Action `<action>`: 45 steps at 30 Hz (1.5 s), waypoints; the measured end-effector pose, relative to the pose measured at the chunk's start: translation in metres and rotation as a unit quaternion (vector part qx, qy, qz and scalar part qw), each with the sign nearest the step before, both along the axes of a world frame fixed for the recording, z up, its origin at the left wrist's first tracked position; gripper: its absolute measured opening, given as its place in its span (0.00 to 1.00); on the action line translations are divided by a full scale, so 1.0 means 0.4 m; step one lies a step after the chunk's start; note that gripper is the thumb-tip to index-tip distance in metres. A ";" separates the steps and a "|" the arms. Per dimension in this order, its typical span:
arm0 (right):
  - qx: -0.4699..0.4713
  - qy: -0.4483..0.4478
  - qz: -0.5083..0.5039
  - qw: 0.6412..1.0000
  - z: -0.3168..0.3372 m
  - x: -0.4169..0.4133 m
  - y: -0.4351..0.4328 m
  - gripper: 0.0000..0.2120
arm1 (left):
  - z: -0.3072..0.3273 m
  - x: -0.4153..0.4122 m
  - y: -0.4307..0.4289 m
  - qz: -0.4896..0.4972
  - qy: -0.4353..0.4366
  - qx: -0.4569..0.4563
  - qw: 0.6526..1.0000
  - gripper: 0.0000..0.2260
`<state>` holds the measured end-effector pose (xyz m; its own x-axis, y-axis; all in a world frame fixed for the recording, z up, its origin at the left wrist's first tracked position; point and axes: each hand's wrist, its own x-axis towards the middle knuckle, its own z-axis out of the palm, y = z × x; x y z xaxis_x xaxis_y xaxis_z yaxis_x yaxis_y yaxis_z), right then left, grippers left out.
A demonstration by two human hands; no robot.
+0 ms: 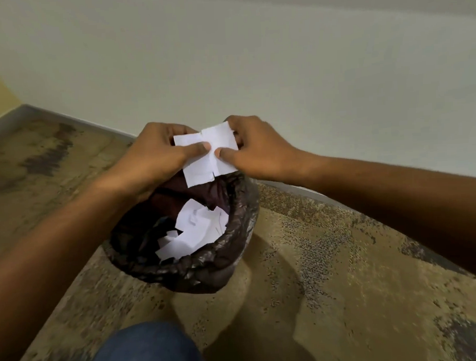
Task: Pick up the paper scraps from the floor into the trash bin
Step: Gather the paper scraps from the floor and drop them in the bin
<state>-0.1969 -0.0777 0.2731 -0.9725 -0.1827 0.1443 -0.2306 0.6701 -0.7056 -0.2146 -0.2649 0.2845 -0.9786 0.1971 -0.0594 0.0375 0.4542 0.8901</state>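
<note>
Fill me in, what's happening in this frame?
A person holds a white piece of paper over a trash bin lined with a dark bag. Both hands pinch it: the left hand on its left half, the right hand on its right half, thumbs close together near the middle. The paper has a tear or slit along its centre. White paper scraps already lie inside the bin. No scraps show on the visible floor. A blue-clad knee is at the bottom edge.

Trash bin: far rim hidden behind left hand, right hand and the paper they pinch. Fingers: mostly behind that paper. Knee: cut off at bottom edge.
</note>
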 end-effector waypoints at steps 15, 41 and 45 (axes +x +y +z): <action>0.109 0.060 -0.001 0.992 -0.180 0.022 -0.049 0.13 | -0.219 0.039 -0.108 -0.028 0.067 -0.251 0.965 0.05; -0.073 -0.159 -0.196 0.965 -0.191 0.031 0.018 0.11 | -0.202 0.006 -0.282 0.149 0.103 -0.414 0.892 0.21; -0.210 -0.267 -0.183 0.922 -0.203 0.023 0.024 0.07 | -0.218 0.015 -0.321 0.170 0.076 -0.381 0.906 0.19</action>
